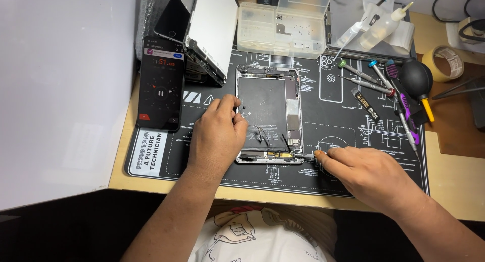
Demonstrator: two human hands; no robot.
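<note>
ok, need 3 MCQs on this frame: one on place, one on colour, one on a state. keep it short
1. Where does the phone lie?
A. left of the opened tablet
B. right of it
C. on top of it

2. What colour is the air blower's bulb?
A. white
B. black
C. red

3. How is the tablet?
A. sealed shut
B. boxed
C. open, insides exposed

Answers:
1 A: the phone sits at the mat's left edge.
2 B: black bulb with a yellow nozzle.
3 C: its internals show between the left hand and right hand.
</note>
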